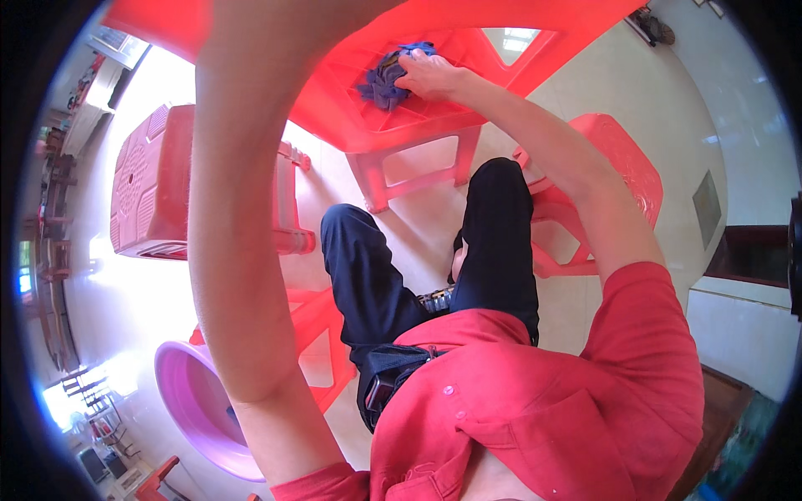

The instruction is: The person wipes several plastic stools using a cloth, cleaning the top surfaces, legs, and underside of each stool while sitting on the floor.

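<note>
My right hand [429, 75] has its fingers on a crumpled blue-purple cloth [385, 81], gripping it against the ribbed underside of a red plastic stool [438, 113]. That stool is tipped so its hollow inside faces me, and its legs spread towards the top of the view. Beneath it, a second red stool [369, 172] appears to stand on the floor as a support. My left arm reaches up past the left side of the tipped stool; the left hand is out of view beyond the top edge.
A red stool [150, 181] lies on its side at left, partly behind my left arm. At right stands another red stool [617, 160]. A pink plastic basin [182, 388] with something dark inside is at lower left, beside a red stool [322, 338]. Furniture lines the far left.
</note>
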